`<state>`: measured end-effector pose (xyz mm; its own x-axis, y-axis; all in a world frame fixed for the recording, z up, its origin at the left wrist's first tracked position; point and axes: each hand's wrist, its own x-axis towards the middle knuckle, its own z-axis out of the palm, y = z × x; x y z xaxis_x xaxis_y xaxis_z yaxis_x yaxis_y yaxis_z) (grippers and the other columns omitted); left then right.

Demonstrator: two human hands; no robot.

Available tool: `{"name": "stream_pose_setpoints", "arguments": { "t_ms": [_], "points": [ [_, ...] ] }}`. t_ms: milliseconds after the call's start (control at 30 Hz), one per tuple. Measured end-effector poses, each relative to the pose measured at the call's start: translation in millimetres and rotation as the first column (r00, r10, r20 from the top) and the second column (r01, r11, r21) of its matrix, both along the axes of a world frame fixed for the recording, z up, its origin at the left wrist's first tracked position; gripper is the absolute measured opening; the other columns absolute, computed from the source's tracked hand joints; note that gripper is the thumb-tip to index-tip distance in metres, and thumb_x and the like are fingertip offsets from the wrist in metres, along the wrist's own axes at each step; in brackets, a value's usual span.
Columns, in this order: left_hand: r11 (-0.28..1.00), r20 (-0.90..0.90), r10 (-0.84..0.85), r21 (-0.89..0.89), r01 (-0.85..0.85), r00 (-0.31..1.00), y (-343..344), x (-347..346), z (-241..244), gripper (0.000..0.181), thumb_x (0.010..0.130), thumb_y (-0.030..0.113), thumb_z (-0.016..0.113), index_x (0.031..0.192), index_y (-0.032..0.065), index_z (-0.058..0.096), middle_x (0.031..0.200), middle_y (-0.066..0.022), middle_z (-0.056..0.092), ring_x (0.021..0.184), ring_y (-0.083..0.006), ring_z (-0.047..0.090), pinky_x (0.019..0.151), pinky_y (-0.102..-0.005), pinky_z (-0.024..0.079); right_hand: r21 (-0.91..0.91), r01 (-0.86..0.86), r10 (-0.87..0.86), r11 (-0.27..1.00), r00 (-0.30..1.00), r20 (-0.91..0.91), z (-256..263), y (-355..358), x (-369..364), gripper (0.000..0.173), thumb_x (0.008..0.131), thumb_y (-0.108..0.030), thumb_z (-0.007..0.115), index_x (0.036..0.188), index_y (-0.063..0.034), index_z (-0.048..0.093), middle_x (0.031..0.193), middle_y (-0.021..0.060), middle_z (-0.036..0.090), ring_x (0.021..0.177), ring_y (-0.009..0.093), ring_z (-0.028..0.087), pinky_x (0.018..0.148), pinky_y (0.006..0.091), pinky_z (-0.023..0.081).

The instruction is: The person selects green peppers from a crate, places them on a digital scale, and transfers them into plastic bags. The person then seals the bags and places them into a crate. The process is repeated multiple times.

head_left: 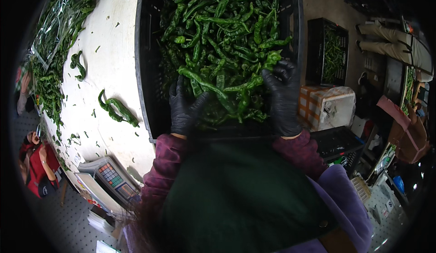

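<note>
A black plastic crate (pixel 144 82) in front of me holds a heap of wrinkled green peppers (pixel 218 42). Both my hands wear black gloves and are inside the crate's near half. My left hand (pixel 185 110) has its thumb and fingers spread, close to the end of a long green pepper (pixel 204 82). At the right side, my right hand (pixel 282 96) has bent fingers beside a bright green pepper (pixel 272 60). Another pepper (pixel 250 82) lies by its thumb. Whether the right hand grips either one is unclear.
Left of the crate, a white table (pixel 115 55) bears loose peppers (pixel 117 108), a pepper pile under clear plastic (pixel 54 38) and a weighing scale (pixel 110 176). Rightward are another pepper crate (pixel 345 52) and a foam box (pixel 337 108). Other people stand at both sides.
</note>
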<state>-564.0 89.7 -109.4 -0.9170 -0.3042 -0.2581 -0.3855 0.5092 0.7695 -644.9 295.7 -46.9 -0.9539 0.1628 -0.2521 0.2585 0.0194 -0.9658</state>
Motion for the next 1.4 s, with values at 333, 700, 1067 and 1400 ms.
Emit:
{"name": "stream_pose_setpoints", "arguments": {
  "t_ms": [333, 700, 1067, 1400],
  "points": [
    [0.999, -0.117, 0.046, 0.026, -0.043, 0.992, -5, 8, -12, 0.070, 0.073, 0.021, 0.070, 0.130, 0.0062, 0.033, 0.120, -0.0207, 0.040, 0.113, -0.0328, 0.040, 0.094, -0.0402, 0.035, -0.120, -0.075, 0.085, 0.990, 0.993, 0.080, 5, -1, -20, 0.032, 0.081, -0.009, 0.060, 0.111, -0.0033, 0.049, 0.097, 0.0055, 0.053, 0.088, 0.013, 0.051, 0.078, 0.0265, 0.044],
    [0.991, -0.092, 0.023, -0.130, -0.035, 0.996, -25, 54, -20, 0.049, 0.083, 0.010, 0.059, 0.126, 0.0122, 0.036, 0.093, -0.0060, 0.055, 0.074, -0.0130, 0.054, 0.059, -0.0236, 0.045, 0.492, -0.360, 0.566, 0.793, 0.735, -0.374, 2, -27, -121, 0.026, 0.086, -0.017, 0.056, 0.110, -0.0078, 0.054, 0.101, 0.0096, 0.058, 0.091, 0.020, 0.057, 0.080, 0.0320, 0.046],
    [0.837, 0.316, 0.336, 0.332, -0.435, 0.887, -8, 21, 6, 0.082, 0.067, 0.031, 0.073, 0.131, 0.0020, 0.030, 0.129, -0.0250, 0.032, 0.117, -0.0338, 0.037, 0.096, -0.0390, 0.035, 0.374, -0.819, 0.799, 0.435, 0.543, 0.258, -51, -45, -31, 0.072, 0.081, -0.057, 0.047, 0.123, 0.0009, 0.040, 0.111, 0.0231, 0.053, 0.106, 0.032, 0.052, 0.091, 0.0403, 0.039],
    [0.961, 0.393, 0.075, 0.218, -0.172, 0.916, -12, 13, 7, 0.101, 0.063, 0.025, 0.078, 0.138, 0.0034, 0.013, 0.130, -0.0232, 0.029, 0.122, -0.0323, 0.032, 0.098, -0.0376, 0.034, 0.414, -0.846, 0.867, 0.336, 0.449, 0.214, -61, -63, -15, 0.072, 0.079, -0.045, 0.058, 0.130, -0.0011, 0.032, 0.121, 0.0233, 0.045, 0.109, 0.034, 0.047, 0.092, 0.0404, 0.037]
  ]
}}
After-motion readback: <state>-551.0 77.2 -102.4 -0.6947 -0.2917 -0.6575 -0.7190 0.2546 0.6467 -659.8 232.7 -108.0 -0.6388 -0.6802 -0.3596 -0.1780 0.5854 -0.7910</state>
